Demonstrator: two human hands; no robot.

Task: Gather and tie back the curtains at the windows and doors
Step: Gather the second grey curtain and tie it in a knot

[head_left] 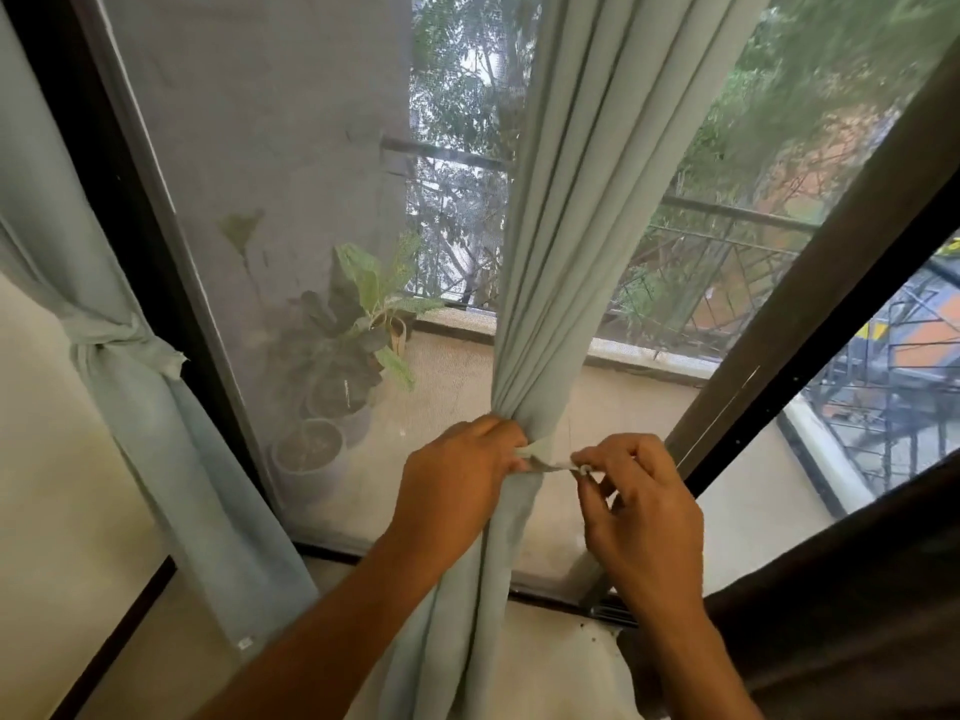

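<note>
A pale green curtain hangs down the middle of the view and is bunched tight at waist height. My left hand grips the gathered bunch from the left. My right hand pinches the end of a narrow tie strip of the same cloth, stretched between both hands across the bunch. At the far left a second pale green curtain is bound with a knotted tie.
A dark door frame with a mesh screen stands behind the curtains. Potted plants and a metal railing are on the balcony outside. A dark curtain hangs at lower right. The sliding track runs along the floor.
</note>
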